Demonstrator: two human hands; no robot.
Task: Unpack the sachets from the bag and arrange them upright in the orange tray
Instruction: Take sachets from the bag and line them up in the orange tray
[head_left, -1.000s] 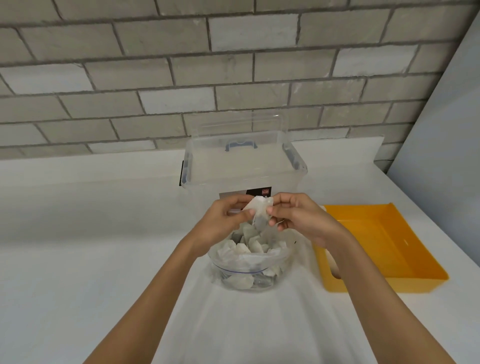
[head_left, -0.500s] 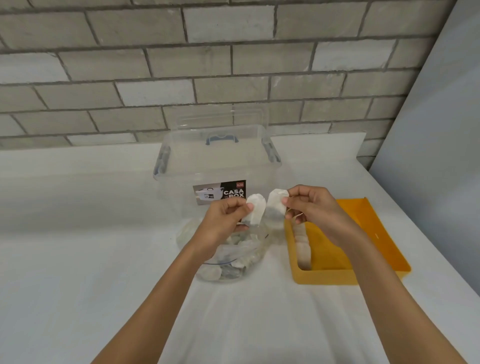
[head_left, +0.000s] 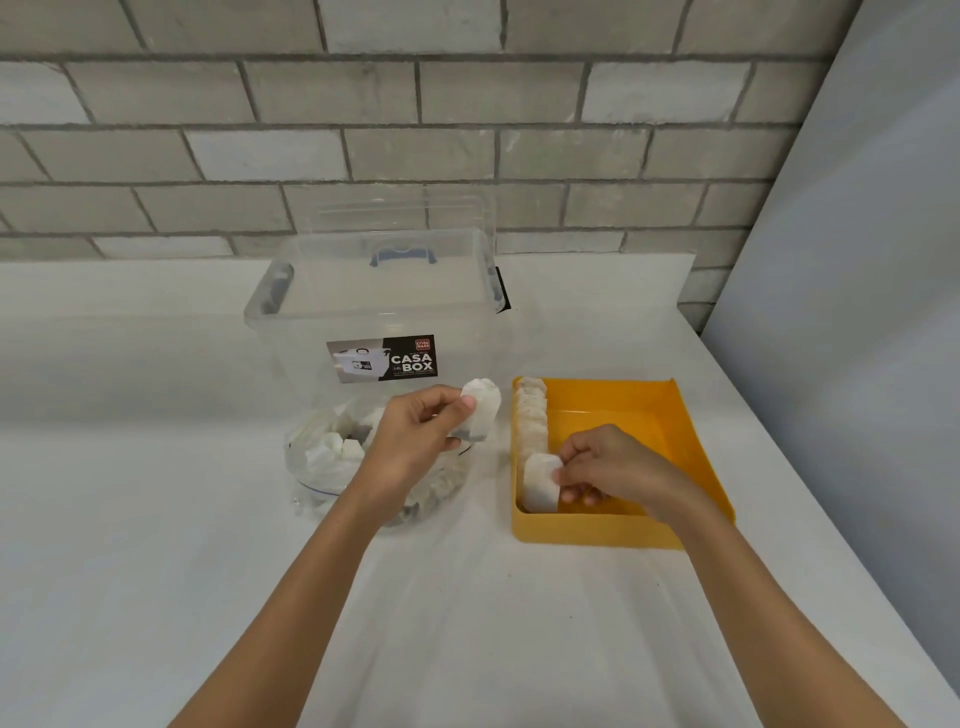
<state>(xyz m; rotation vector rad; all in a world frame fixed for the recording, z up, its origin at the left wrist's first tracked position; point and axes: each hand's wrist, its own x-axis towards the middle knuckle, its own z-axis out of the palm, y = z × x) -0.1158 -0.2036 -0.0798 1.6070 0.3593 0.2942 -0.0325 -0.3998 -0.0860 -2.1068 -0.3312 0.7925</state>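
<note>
Sachets, bag to orange tray (head_left: 685, 441).
Left hand (head_left: 415, 431) pinches sachet (head_left: 483, 410) above bag (head_left: 332, 457); right hand (head_left: 608, 467) pinches another sachet (head_left: 540, 480) in tray row.

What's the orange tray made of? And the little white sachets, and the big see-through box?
Orange tray: likely plastic, smooth, evenly coloured, with moulded walls.
Sachet in the left hand: probably thin filter paper, matte; dark filling shows through.
Clear box: transparent plastic, slightly glossy.

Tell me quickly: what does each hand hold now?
Left hand: pinches a sachet, in the air.
Right hand: pinches a second sachet, in the tray.
</note>
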